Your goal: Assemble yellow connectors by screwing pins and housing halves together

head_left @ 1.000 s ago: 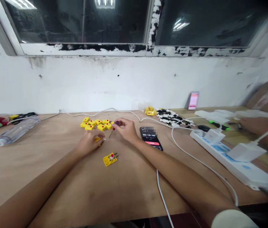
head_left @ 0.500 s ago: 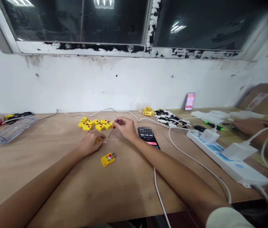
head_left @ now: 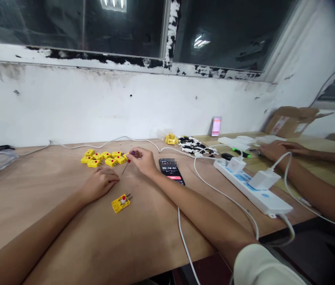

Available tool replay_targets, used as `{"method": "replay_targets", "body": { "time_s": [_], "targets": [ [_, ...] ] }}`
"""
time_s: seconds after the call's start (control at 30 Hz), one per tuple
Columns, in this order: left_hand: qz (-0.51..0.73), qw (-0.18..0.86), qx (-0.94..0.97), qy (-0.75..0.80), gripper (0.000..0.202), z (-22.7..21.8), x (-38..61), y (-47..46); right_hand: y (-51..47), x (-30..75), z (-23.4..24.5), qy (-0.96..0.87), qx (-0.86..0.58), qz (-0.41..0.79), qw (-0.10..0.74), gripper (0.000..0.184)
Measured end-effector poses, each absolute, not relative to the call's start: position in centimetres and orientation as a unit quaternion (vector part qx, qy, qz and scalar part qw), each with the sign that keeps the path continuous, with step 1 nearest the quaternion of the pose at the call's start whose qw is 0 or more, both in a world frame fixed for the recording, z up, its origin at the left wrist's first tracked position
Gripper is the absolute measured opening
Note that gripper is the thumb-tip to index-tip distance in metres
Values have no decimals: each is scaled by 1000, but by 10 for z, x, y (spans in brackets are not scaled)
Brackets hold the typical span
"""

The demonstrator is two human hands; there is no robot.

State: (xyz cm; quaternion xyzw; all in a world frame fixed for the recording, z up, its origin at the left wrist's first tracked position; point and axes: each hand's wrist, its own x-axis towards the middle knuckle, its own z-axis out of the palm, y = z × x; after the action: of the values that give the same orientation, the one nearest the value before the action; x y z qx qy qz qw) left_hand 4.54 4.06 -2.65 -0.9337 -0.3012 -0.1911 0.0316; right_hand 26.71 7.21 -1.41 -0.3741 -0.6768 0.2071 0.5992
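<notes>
My left hand (head_left: 99, 183) rests on the wooden table (head_left: 51, 206), fingers curled closed; whatever lies under them is hidden. My right hand (head_left: 143, 159) pinches a small screwdriver (head_left: 126, 163) with a dark handle and red collar, tip slanting down to the table. A single yellow connector (head_left: 120, 203) with a red dot and metal prongs lies just in front of my left hand. Several more yellow connectors (head_left: 103, 157) sit in a row behind both hands.
A phone (head_left: 171, 172) showing a timer lies right of my right hand. A white cable (head_left: 185, 245) runs off the front edge. A white power strip (head_left: 252, 187) with chargers lies at right, another person's arm (head_left: 313, 190) beyond it. Black-and-white parts (head_left: 193, 145) and a cardboard box (head_left: 292, 118) sit farther back.
The view has swung to the right, so everything sits further left. My left hand has closed over the small yellow piece, which no longer shows. My right hand keeps hold of the screwdriver.
</notes>
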Motion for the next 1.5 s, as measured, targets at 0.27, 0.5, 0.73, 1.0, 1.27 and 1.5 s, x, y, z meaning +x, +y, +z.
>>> {"method": "replay_targets", "body": {
  "time_s": [0.27,0.5,0.73,1.0,1.27,1.5],
  "targets": [
    [-164,32,-938,-305,24,-16,45,28,69,267,-12,-678,-362,213,603,18],
    [-158,34,-929,-332,30,-19,40,30,68,265,-12,-674,-370,216,601,19],
    [-181,28,-922,-342,32,-17,43,27,68,268,-12,-679,-373,216,594,19],
    [-192,37,-913,-358,38,-20,40,28,68,266,-14,-688,-347,212,601,20],
    [-204,28,-896,-394,30,-26,39,30,66,262,-19,-715,-362,202,563,30],
    [-224,15,-903,-367,25,-14,42,15,58,264,-6,-720,-342,163,581,31]
  ]
}}
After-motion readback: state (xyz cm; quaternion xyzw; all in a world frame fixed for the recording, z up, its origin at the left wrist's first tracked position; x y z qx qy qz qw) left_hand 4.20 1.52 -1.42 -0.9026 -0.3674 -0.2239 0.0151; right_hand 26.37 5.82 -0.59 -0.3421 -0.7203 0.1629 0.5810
